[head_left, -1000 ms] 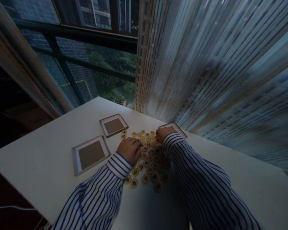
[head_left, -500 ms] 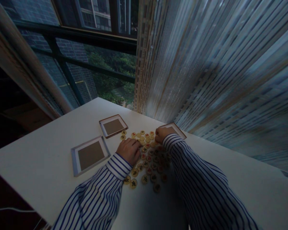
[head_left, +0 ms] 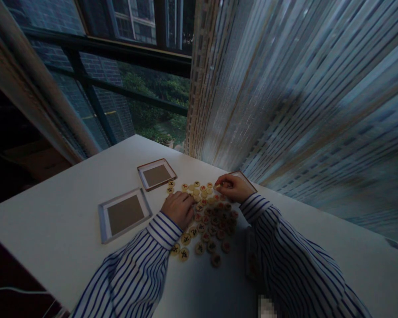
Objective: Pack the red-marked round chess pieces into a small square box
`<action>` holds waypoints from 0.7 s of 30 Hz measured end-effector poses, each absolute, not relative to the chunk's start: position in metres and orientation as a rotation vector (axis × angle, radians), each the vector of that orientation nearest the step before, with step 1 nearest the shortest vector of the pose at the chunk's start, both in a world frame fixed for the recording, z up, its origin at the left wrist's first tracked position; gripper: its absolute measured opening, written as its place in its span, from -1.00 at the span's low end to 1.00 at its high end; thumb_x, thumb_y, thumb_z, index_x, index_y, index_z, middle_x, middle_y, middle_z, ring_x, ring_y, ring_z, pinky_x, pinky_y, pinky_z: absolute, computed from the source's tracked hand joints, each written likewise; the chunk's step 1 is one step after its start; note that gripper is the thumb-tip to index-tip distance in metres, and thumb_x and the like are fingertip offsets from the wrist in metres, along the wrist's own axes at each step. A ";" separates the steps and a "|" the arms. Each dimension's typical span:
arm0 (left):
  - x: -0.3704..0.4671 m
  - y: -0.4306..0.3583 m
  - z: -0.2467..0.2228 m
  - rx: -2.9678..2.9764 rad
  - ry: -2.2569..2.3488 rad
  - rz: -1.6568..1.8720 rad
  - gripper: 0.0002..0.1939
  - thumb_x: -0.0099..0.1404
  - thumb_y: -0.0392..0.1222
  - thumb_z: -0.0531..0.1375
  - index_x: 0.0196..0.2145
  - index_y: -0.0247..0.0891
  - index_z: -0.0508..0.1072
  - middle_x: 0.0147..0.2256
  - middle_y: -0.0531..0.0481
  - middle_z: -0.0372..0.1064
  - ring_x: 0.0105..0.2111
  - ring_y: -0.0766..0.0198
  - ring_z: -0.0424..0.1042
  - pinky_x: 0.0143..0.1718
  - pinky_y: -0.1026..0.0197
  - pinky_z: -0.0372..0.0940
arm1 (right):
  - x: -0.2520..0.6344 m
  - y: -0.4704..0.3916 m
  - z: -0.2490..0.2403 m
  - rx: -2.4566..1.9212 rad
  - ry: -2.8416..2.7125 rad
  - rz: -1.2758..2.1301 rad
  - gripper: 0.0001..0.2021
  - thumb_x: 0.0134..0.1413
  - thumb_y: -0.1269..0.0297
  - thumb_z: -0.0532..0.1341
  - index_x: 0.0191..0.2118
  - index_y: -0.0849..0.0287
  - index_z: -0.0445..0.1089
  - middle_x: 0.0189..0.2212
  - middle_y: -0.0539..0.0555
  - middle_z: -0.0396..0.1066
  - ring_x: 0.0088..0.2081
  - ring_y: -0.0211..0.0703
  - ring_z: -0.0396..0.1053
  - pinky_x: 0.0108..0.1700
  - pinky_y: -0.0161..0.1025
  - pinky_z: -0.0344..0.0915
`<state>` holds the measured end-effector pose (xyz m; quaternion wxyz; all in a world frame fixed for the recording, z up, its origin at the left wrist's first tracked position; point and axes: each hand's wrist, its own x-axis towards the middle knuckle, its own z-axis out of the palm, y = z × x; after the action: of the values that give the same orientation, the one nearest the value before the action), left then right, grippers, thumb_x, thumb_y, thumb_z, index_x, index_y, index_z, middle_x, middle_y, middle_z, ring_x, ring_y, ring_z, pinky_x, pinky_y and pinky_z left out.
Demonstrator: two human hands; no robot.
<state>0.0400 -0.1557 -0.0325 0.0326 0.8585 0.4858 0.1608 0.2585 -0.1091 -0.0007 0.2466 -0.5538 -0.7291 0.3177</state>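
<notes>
Fingers of the right hand (head_left: pixel 236 187) appear pinched on a round piece (head_left: pixel 218 186), at 1 o'clock of the loose pieces (head_left: pixel 199 247). Left hand (head_left: pixel 178 209), at 9–10 o'clock, curls palm-down against their edge; grip cannot be told. Risks, judged: a slack pinch could drop the piece onto its neighbours; the left cuff (head_left: pixel 165 229), close to the 7 o'clock pieces, could nudge them if that wrist slides.
</notes>
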 end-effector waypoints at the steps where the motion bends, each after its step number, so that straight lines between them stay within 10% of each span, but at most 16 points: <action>1: 0.040 -0.156 -0.033 2.643 1.494 0.492 -0.81 0.11 -0.33 0.07 -0.31 -0.30 0.44 -0.33 -0.12 0.39 -0.26 0.09 0.32 -0.24 0.07 0.20 | 0.260 -0.110 0.000 -1.485 -1.972 0.876 -0.73 -0.16 0.17 0.20 -0.31 0.23 0.37 -0.71 -0.17 0.13 -0.68 -0.40 0.04 -0.61 -0.42 0.00; 21: 0.038 -0.154 -0.035 2.653 1.503 0.476 -0.79 0.11 -0.31 0.09 -0.28 -0.28 0.44 -0.29 -0.11 0.41 -0.25 0.10 0.32 -0.25 0.08 0.20 | 0.260 -0.099 -0.028 -1.816 -2.459 0.129 -0.83 -0.01 0.24 0.12 -0.34 0.18 0.41 -0.34 0.10 0.45 -0.29 -0.15 0.36 -0.28 -0.31 0.16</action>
<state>0.0378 -0.1543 -0.0349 0.0277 0.8593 0.4868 0.1543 0.2598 -0.0990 -0.0276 0.0409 -0.5930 -0.8031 0.0421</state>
